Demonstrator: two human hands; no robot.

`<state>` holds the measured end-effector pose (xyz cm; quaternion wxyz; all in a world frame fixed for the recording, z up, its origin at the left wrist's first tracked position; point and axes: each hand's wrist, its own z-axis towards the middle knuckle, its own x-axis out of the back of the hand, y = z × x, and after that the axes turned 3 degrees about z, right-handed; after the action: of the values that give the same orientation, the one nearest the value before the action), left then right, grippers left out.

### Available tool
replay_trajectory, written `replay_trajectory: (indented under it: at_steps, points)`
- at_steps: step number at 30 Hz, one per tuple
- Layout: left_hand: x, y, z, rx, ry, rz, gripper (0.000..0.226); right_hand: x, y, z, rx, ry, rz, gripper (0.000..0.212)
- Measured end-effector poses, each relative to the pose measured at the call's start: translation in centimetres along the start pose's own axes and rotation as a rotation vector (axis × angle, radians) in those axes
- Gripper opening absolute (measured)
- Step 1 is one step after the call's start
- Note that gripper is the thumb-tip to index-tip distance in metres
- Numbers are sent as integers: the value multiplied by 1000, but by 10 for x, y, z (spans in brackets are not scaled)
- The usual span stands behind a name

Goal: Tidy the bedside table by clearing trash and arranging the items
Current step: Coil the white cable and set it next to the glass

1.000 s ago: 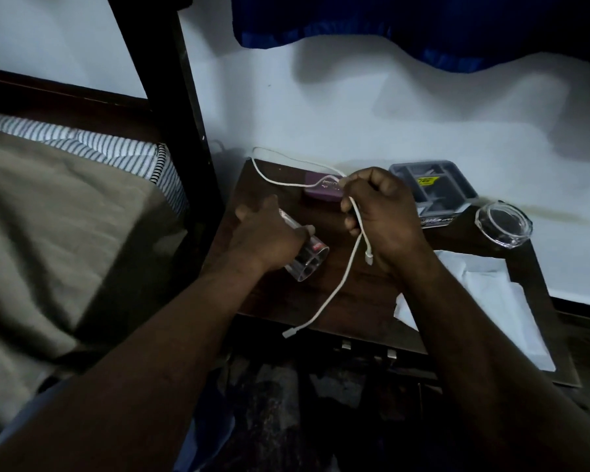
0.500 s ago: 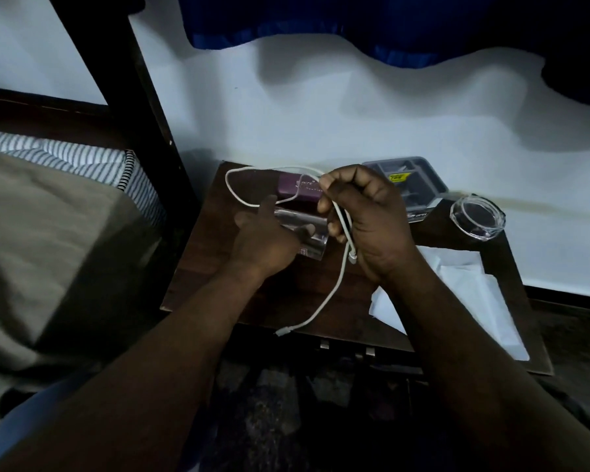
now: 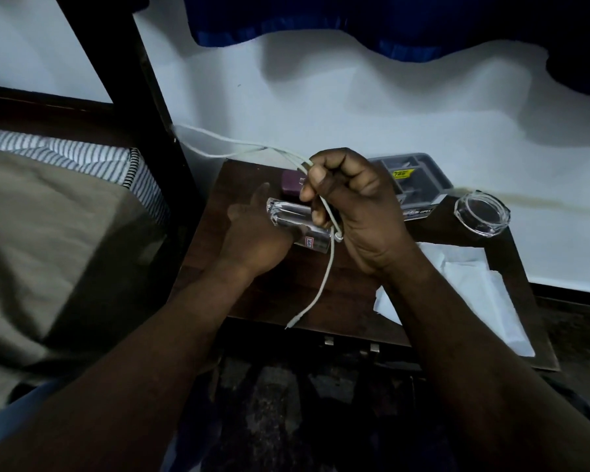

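**A:** Mid-frame, your left hand (image 3: 252, 238) wraps the clear glass (image 3: 295, 221), tipped on its side over the table (image 3: 212, 243). The far side of that grip is hidden.

**B:** Just right of it, your right hand (image 3: 358, 212) is fisted tight on the white cable (image 3: 328, 267), its loose end dangling near the table's front edge. A sheet of paper (image 3: 474, 291) lies lower right.
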<state>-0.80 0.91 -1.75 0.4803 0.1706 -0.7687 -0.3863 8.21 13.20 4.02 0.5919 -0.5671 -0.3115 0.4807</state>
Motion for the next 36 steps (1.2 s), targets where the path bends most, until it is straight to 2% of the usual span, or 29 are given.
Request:
replay_trajectory:
  at_steps: [2,5,8,11,12,15,17,20,23,28,32,34,36]
  points:
    - [5,0,1,7,43,23,94,-2,3,1,-32,3,-30,7]
    - [17,1,0,24,90,51,86,-7,10,3,-161,103,-95,9]
    - [24,2,-2,-30,61,-14,57,-9,20,4,-341,149,-183,12]
    - [29,2,-12,-50,49,-51,35,-13,25,3,-395,80,-235,12]
    - [30,1,-15,-41,46,-72,36,-15,26,3,-399,51,-243,12]
    - [33,0,-17,16,43,-132,62,-20,24,1,-452,6,-211,14]
    - [36,-1,-14,17,14,-201,71,-22,24,0,-509,0,-176,15]
    - [49,6,-20,93,-194,-520,68,-23,24,-2,-561,-12,-174,18]
    - [63,8,-26,207,-352,-745,45,-22,26,-3,-556,-24,-267,22]
    - [67,2,-28,233,-291,-683,11,-17,25,-8,-415,54,-373,26]
    - [64,-1,-32,258,-319,-678,15,-17,20,-15,-351,99,-279,18]
    - [61,-2,-36,221,-280,-656,22,-17,17,-21,-323,99,-225,16]
    - [58,-8,-43,113,-199,-432,31,-17,12,-29,-299,114,-185,15]
